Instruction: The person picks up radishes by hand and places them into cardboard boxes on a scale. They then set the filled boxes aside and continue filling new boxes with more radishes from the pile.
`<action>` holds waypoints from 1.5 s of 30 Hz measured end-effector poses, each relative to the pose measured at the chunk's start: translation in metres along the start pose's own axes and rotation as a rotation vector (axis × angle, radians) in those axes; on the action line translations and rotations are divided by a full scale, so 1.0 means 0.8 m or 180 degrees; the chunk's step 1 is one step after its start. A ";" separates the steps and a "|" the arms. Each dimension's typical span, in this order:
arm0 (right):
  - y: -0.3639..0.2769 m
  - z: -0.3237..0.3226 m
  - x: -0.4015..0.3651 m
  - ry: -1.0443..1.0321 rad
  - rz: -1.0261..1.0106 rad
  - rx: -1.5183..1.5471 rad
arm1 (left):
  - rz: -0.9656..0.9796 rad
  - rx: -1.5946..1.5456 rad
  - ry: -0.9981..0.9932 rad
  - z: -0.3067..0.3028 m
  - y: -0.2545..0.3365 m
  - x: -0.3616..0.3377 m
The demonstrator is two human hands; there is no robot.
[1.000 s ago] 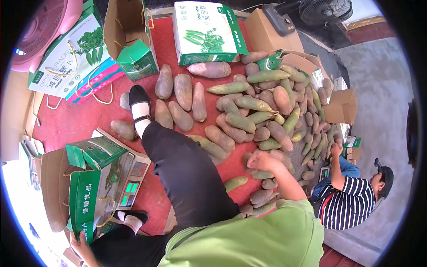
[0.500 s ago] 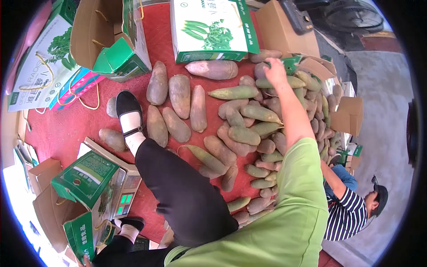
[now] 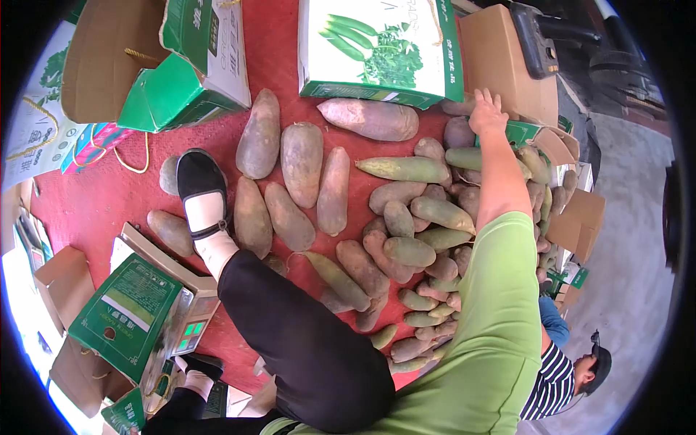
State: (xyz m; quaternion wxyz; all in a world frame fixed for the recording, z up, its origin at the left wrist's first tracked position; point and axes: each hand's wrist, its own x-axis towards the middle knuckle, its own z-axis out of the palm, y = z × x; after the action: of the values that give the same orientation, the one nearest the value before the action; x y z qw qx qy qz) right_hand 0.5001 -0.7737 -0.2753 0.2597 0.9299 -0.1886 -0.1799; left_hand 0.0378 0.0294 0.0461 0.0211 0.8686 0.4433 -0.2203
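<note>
My right hand (image 3: 489, 112) reaches out over the far side of the radish pile, fingers apart and nothing visibly in them. Just beside its fingers lie a partly hidden radish (image 3: 458, 107) and a brown cardboard box (image 3: 500, 61). Below the wrist are a dark round radish (image 3: 459, 133) and several green radishes, one of them long and pale green (image 3: 403, 170). At the lower left edge, by a green carton (image 3: 119, 319) on a scale (image 3: 190, 330), my left hand is almost wholly cut off, its fingers hidden.
Larger radishes (image 3: 302, 163) lie on the red floor covering (image 3: 87, 210) near my black shoe (image 3: 201, 174). A printed carton (image 3: 373, 54) and an open carton (image 3: 196, 72) stand at the top. A person in a striped shirt (image 3: 549, 384) is at the lower right.
My view has shifted, so the cartons and radishes sit differently in the picture. My right hand's fingers are more spread, near the brown box. The left hand has slipped almost out of view.
</note>
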 end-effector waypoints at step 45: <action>0.129 -0.014 -0.379 -0.2219 -0.0690 0.3950 | 0.0788 -0.2011 0.0150 0.049 -0.084 0.039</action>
State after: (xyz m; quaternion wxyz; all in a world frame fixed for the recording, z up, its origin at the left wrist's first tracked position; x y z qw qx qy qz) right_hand 0.2169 -0.7162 -0.1377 -0.4112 0.8080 -0.2346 -0.3507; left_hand -0.0131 0.0849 0.0093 0.3055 0.8712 0.3812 -0.0478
